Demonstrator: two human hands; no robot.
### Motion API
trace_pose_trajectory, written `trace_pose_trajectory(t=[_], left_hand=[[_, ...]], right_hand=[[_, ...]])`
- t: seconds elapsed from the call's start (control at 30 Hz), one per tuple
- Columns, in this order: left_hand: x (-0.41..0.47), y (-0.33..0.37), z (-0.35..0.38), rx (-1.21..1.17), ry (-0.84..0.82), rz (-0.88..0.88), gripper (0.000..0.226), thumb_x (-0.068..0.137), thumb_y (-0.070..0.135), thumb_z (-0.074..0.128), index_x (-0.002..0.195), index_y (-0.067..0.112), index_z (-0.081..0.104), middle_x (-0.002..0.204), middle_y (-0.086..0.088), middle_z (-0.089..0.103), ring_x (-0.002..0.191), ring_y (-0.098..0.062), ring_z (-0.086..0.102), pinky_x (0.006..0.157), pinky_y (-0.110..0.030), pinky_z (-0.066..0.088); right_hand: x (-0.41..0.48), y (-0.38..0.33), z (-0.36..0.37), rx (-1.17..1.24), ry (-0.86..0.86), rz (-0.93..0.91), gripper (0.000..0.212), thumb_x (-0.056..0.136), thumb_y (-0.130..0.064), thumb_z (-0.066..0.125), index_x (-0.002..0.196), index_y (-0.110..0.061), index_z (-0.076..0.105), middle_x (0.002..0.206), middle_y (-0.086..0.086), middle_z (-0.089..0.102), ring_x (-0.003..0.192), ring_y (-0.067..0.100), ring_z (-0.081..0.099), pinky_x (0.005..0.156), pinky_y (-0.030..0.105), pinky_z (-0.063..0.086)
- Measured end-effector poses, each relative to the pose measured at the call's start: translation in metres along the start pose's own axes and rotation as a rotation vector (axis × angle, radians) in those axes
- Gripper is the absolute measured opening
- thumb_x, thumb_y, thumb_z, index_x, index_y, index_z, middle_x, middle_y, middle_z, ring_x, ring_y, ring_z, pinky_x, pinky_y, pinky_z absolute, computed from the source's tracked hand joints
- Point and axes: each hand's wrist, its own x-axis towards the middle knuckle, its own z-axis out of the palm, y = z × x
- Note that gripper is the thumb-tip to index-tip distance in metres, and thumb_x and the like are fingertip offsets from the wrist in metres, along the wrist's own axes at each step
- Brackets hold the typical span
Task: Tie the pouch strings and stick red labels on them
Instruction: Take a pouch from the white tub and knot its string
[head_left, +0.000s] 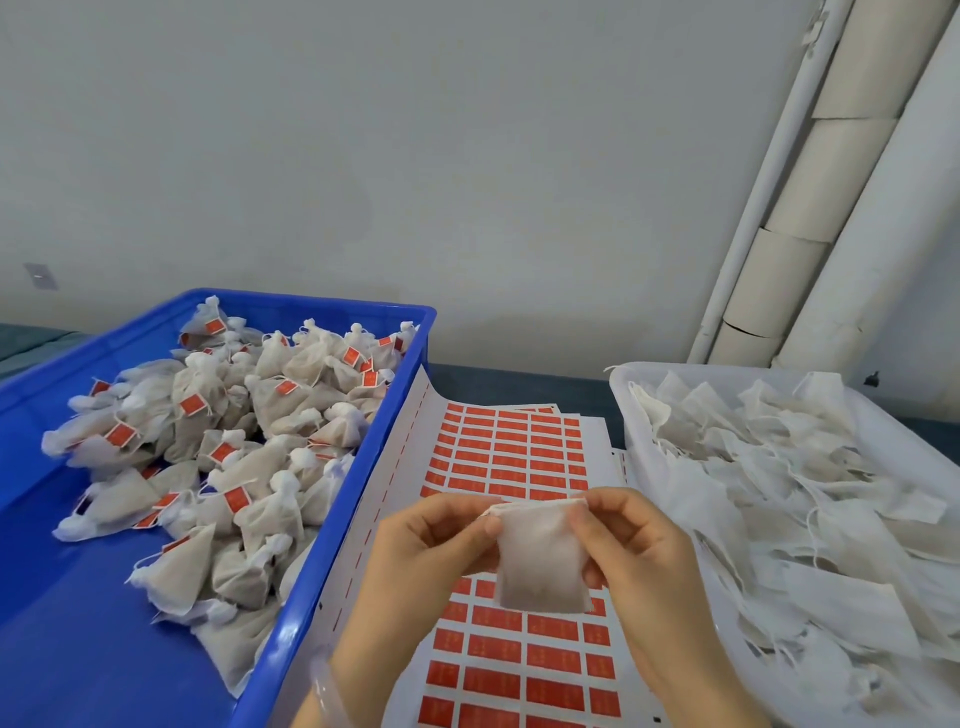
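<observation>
A small white mesh pouch (540, 561) hangs flat between both hands above the sheet of red labels (511, 452). My left hand (421, 545) pinches the pouch's top left corner. My right hand (631, 545) pinches its top right corner, where the drawstring edge runs across. The pouch mouth is untied and the pouch carries no label. The label sheet lies on the table under my hands, with rows of small red rectangles.
A blue crate (358, 467) on the left holds several tied pouches with red labels. A white bin (623, 410) on the right holds a heap of flat untied pouches. Pale pipes (810, 171) run up the wall at the back right.
</observation>
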Motion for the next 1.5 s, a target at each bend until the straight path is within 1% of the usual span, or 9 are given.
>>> trace_pose_trajectory(t=[0.23,0.4,0.53,0.77,0.9,1.03,1.13,1.3,1.5], left_hand=[[-0.001,0.0,0.002,0.141,0.088,0.024,0.012,0.084,0.013,0.062,0.078,0.02,0.07,0.067,0.005,0.07,0.062,-0.011,0.068,0.055,-0.014,0.052],[-0.003,0.006,0.012,0.267,-0.029,0.055,0.013,0.085,0.014,0.061,0.077,0.022,0.067,0.063,0.01,0.068,0.059,-0.005,0.065,0.054,-0.011,0.049],[-0.003,0.007,0.012,0.369,-0.011,0.106,0.013,0.084,0.022,0.064,0.075,0.031,0.066,0.066,0.02,0.065,0.068,0.005,0.061,0.054,-0.007,0.046],[-0.005,0.011,0.007,0.371,0.174,0.117,0.014,0.086,0.028,0.058,0.073,0.03,0.062,0.067,0.012,0.065,0.068,-0.006,0.063,0.06,-0.012,0.048],[-0.009,0.007,0.012,0.318,0.207,0.098,0.015,0.088,0.026,0.055,0.076,0.026,0.062,0.07,0.006,0.066,0.069,-0.012,0.064,0.058,-0.014,0.049],[-0.011,0.006,0.01,0.286,-0.013,0.048,0.02,0.087,0.021,0.057,0.07,0.028,0.064,0.069,0.006,0.067,0.071,-0.01,0.065,0.063,-0.017,0.053],[-0.015,0.012,0.006,0.305,-0.345,0.021,0.024,0.085,0.019,0.06,0.068,0.032,0.07,0.071,0.011,0.066,0.066,-0.001,0.059,0.062,-0.013,0.047],[-0.006,-0.006,0.011,0.493,-0.186,0.033,0.032,0.081,0.015,0.068,0.096,0.042,0.061,0.091,0.016,0.061,0.07,-0.004,0.059,0.059,-0.011,0.047],[-0.003,-0.025,0.025,0.624,-0.015,0.15,0.021,0.073,0.037,0.074,0.071,0.048,0.056,0.065,0.021,0.058,0.067,0.006,0.054,0.053,-0.005,0.04]], right_hand=[[-0.001,0.004,0.0,-0.063,0.027,-0.012,0.005,0.082,-0.028,0.064,0.081,-0.031,0.061,0.078,-0.02,0.066,0.076,0.006,0.064,0.051,0.008,0.048],[-0.01,0.006,0.013,-0.3,-0.154,-0.221,0.028,0.069,-0.06,0.05,0.096,-0.055,0.052,0.104,-0.044,0.05,0.107,-0.017,0.045,0.082,0.001,0.038],[-0.01,0.005,0.018,-0.209,-0.172,-0.194,0.03,0.062,-0.066,0.049,0.089,-0.054,0.058,0.095,-0.044,0.057,0.098,-0.018,0.052,0.068,0.0,0.044],[-0.008,0.019,0.01,-0.362,-0.087,-0.324,0.003,0.07,-0.053,0.054,0.073,-0.053,0.053,0.083,-0.04,0.057,0.097,-0.013,0.051,0.076,0.005,0.038],[-0.003,0.025,0.006,-0.518,-0.024,-0.44,0.009,0.079,-0.051,0.052,0.081,-0.045,0.058,0.087,-0.039,0.047,0.091,-0.004,0.052,0.084,0.01,0.031],[-0.001,0.025,0.006,-0.578,-0.016,-0.477,0.019,0.082,-0.041,0.054,0.085,-0.028,0.068,0.09,-0.029,0.046,0.086,0.0,0.053,0.079,0.009,0.037],[-0.002,0.022,0.006,-0.497,-0.073,-0.445,0.016,0.085,-0.025,0.062,0.086,-0.04,0.057,0.089,-0.026,0.055,0.085,0.001,0.059,0.076,0.009,0.048],[-0.006,0.019,0.011,-0.366,-0.055,-0.36,0.029,0.084,-0.015,0.064,0.08,-0.042,0.055,0.08,-0.025,0.062,0.089,-0.006,0.057,0.07,0.006,0.048],[-0.014,0.019,0.021,-0.108,-0.024,-0.049,0.014,0.087,-0.018,0.06,0.077,-0.028,0.063,0.076,-0.015,0.067,0.081,0.006,0.064,0.073,0.021,0.057]])
